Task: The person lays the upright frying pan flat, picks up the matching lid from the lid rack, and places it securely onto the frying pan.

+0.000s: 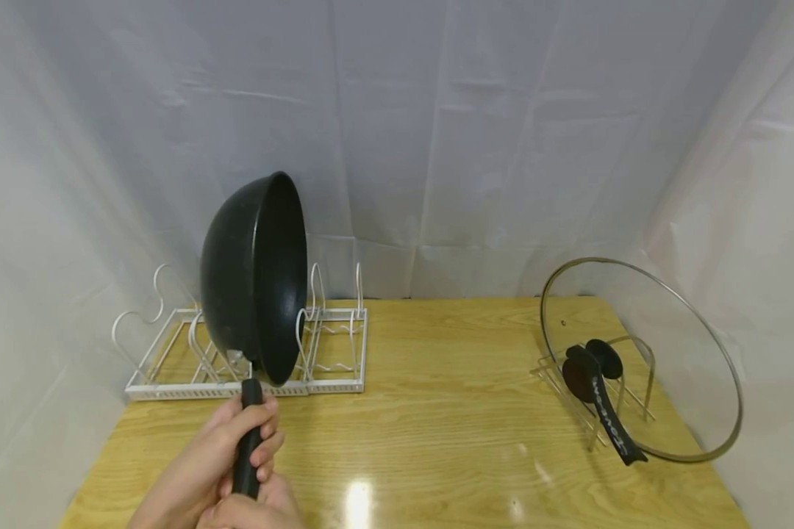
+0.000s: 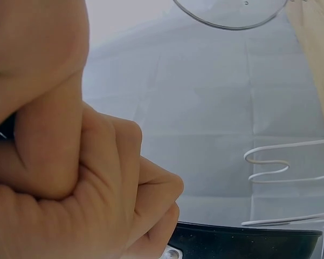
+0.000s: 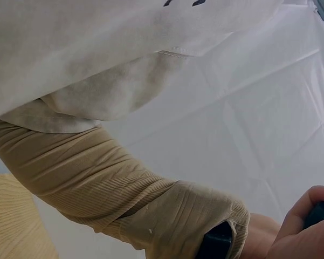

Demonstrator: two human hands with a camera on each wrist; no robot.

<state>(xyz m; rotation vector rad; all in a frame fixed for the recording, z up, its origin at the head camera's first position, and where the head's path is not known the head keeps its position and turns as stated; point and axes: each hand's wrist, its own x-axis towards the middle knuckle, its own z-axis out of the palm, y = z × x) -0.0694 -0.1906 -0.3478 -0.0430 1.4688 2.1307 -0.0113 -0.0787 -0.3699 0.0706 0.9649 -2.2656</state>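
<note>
A black wok (image 1: 251, 279) stands tipped on its side, its hollow facing right. It overlaps the middle of the white wire rack (image 1: 218, 391), among the loops. My left hand (image 1: 248, 433) grips the upper part of the black handle (image 1: 246, 463), close below the wok. Lower down, my right hand (image 1: 258, 510) holds the handle's end, partly cut off by the frame. In the left wrist view, curled fingers (image 2: 108, 156) show beside the wok's edge (image 2: 242, 241). The right wrist view shows the right hand (image 3: 304, 237) around the dark handle end.
At the right, a glass lid (image 1: 675, 360) with a metal rim and black knob leans in a small wire stand (image 1: 648, 367). Wood-look tabletop (image 1: 437, 411) lies between rack and lid. Pale sheeting (image 1: 490, 147) hangs behind and along both sides. A beige sleeve (image 3: 124, 183) crosses the right wrist view.
</note>
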